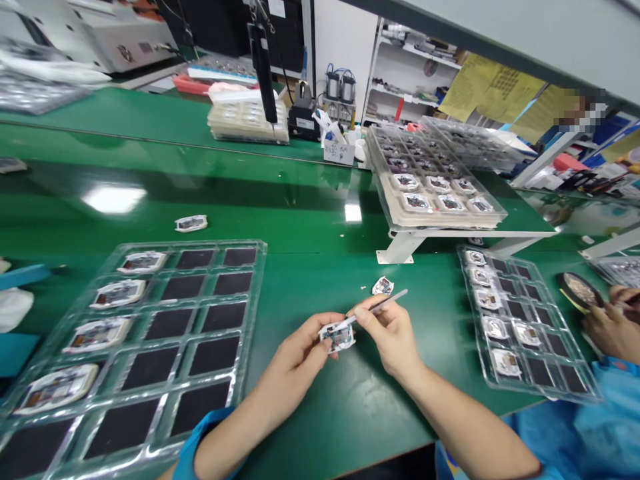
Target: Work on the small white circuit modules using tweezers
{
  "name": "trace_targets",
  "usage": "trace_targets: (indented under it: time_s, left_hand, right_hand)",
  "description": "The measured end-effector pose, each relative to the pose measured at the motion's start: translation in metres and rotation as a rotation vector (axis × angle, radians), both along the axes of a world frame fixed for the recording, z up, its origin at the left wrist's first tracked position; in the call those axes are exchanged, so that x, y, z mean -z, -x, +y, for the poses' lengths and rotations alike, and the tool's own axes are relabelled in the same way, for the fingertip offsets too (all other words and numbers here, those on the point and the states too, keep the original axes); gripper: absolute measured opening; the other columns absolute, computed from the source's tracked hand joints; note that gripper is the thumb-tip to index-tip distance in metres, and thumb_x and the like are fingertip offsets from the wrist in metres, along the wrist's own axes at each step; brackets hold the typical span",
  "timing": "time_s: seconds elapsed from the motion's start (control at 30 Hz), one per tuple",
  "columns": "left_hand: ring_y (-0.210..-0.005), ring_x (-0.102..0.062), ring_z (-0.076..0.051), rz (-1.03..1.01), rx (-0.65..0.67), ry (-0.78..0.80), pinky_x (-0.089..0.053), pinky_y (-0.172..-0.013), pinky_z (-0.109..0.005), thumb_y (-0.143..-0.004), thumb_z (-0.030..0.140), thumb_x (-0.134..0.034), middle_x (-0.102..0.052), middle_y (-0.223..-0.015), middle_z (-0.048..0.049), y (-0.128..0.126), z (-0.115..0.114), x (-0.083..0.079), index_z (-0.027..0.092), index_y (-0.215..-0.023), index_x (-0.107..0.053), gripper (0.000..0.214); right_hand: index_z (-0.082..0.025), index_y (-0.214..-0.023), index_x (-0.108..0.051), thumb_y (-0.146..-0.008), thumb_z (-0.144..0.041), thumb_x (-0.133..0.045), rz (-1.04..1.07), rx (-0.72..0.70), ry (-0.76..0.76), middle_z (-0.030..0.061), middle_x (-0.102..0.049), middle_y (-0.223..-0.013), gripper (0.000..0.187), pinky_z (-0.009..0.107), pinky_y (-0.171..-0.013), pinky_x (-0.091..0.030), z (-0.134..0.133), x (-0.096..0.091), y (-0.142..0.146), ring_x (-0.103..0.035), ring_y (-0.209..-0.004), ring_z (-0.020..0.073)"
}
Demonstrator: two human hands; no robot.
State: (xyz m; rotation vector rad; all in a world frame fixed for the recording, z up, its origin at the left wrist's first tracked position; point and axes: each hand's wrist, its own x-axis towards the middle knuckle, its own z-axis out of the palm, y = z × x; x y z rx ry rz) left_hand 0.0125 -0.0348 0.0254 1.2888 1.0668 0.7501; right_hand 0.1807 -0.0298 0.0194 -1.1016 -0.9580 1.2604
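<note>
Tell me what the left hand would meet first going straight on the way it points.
Most likely the right hand with its slim tool, close ahead of the white part that the left hand holds; exact depth between them is unclear.

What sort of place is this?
Probably an electronics assembly workshop. The left hand holds a small open electronic device, similar pieces sit in a compartmented tray, and a driver-like tool hangs over the green bench.

The green bench bears clear trays and white units.
</note>
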Motion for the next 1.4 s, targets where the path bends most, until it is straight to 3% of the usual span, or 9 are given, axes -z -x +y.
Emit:
trace_targets:
  time_s: [0.27,0.6,0.9,1.2,1.4]
  left_hand:
    - [-0.066,-0.057,-0.017,-0.035,-0.066,0.058,-0.045,-0.061,-0.027,-0.085,0.035,-0.055,-0.066,-0.081,-0.003,-0.002,-0.002,-0.003,0.018,-0.104,-0.066,0.027]
    - [-0.065,-0.058,-0.018,-0.062,-0.048,0.057,-0.046,-0.061,-0.028,-0.08,0.032,-0.062,-0.07,-0.08,-0.0031,0.0,0.001,-0.011,0.02,-0.1,-0.069,0.025]
    - [-0.064,-0.058,-0.018,-0.055,-0.05,0.11,-0.043,-0.058,-0.027,-0.079,0.036,-0.065,-0.069,-0.073,-0.0023,0.002,0.002,-0.004,0.018,-0.103,-0.072,0.031]
    - [-0.065,-0.056,-0.016,-0.315,-0.213,0.297,-0.042,-0.056,-0.028,-0.081,0.035,-0.065,-0.066,-0.08,-0.0043,-0.001,0.002,-0.015,0.014,-0.096,-0.07,0.026]
    - [-0.063,-0.055,-0.016,-0.287,-0.185,0.277,-0.041,-0.054,-0.028,-0.083,0.043,-0.064,-0.063,-0.072,-0.0015,-0.003,-0.001,-0.015,0.015,-0.094,-0.068,0.03]
  right_hand:
    - [-0.021,-0.074,-0.068,-0.073,-0.036,-0.079,-0.068,-0.009,-0.033,0.0005,-0.072,-0.068,0.019,0.028,-0.059,-0.056,-0.002,-0.002,0.0,-0.065,-0.06,0.0158]
    - [-0.021,-0.075,-0.069,-0.076,-0.03,-0.076,-0.081,-0.043,-0.076,0.0002,-0.073,-0.068,0.012,0.027,-0.061,-0.055,-0.003,-0.003,-0.001,-0.066,-0.061,0.0151]
    - [-0.022,-0.073,-0.068,-0.074,-0.037,-0.078,-0.089,-0.022,-0.056,0.0006,-0.074,-0.068,0.018,0.028,-0.06,-0.056,-0.002,-0.003,0.001,-0.066,-0.059,0.0159]
    - [-0.022,-0.079,-0.072,-0.073,-0.036,-0.08,-0.081,0.096,-0.1,0.0036,-0.078,-0.078,0.018,0.033,-0.073,-0.058,-0.004,0.0,0.002,-0.072,-0.074,0.02]
    - [-0.021,-0.078,-0.071,-0.073,-0.039,-0.082,0.001,0.049,-0.094,0.0025,-0.078,-0.076,0.021,0.032,-0.064,-0.059,-0.005,0.002,0.004,-0.07,-0.062,0.0173]
